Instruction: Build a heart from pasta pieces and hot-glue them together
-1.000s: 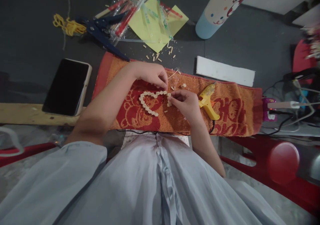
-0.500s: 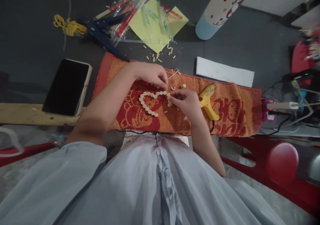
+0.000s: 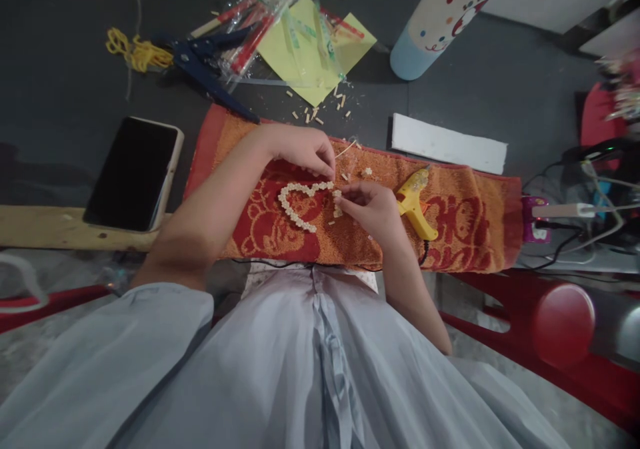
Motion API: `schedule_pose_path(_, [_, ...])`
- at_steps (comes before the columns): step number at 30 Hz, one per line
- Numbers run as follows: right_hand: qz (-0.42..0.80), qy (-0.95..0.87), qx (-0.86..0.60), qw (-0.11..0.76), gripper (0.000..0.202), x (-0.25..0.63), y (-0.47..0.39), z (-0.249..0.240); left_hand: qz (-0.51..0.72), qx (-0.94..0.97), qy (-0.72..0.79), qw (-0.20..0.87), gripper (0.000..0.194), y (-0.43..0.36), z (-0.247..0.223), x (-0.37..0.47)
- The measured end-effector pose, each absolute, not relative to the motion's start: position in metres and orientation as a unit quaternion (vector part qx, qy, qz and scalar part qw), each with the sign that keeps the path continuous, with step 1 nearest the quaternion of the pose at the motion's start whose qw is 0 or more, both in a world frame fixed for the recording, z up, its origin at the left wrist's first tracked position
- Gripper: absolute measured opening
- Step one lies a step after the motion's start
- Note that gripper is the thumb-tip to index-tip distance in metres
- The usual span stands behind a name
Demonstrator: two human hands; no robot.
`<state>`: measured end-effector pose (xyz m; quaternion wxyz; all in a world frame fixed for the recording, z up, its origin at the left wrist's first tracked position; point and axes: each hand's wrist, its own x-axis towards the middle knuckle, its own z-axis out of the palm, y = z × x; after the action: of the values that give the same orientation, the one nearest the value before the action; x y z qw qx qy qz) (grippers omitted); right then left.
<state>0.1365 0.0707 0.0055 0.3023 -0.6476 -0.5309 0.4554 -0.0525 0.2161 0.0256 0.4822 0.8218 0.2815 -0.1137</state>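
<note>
On an orange and red towel (image 3: 465, 216) lies an open heart outline (image 3: 295, 217) built from small cream flower-shaped pieces. My left hand (image 3: 306, 152) is closed in a pinch just above the outline's upper right end; what its fingertips hold is hidden. My right hand (image 3: 374, 210) pinches at a short strip of cream pieces (image 3: 337, 201), slightly apart from that end. A thin pale stick (image 3: 346, 149) lies by my left fingertips. One loose cream flower piece (image 3: 369, 171) sits above my right hand. Beside it rests a yellow glue gun (image 3: 416, 202).
A phone (image 3: 133, 176) lies at the left. Dark blue pliers-like cutters (image 3: 205, 69), yellow string (image 3: 140, 52), yellow paper (image 3: 300, 56) and small cut bits (image 3: 313, 114) are farther back. A bottle (image 3: 425, 42), white strip (image 3: 447, 144) and purple power socket (image 3: 536, 219) are to the right.
My right hand has shifted slightly down, and a small gap now shows between the heart's upper right end and the pieces at its fingertips. My left hand stays nearly still.
</note>
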Motion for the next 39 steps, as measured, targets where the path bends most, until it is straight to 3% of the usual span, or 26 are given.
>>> schedule_pose_path(9, [0.430,-0.558,-0.655,0.272,0.025,0.131,0.064,0.012,-0.102,0.823,0.279,0.484,0.041,0.217,0.023,-0.053])
schedule_pose_path(21, [0.307,-0.648,-0.650,0.252,0.016,0.140,0.074,0.015,-0.105,0.831,0.291,0.462,0.040,0.214,0.031,-0.053])
schedule_pose_path(31, [0.294,-0.716,-0.595,0.217,0.023,0.139,0.087,0.006,-0.038,0.852,0.403,0.334,0.038,0.191,0.057,-0.092])
schedule_pose_path(39, [0.297,-0.736,-0.571,0.212,0.022,0.138,0.091,0.006,0.031,0.812,0.490,0.315,0.035,0.145,0.060,-0.112])
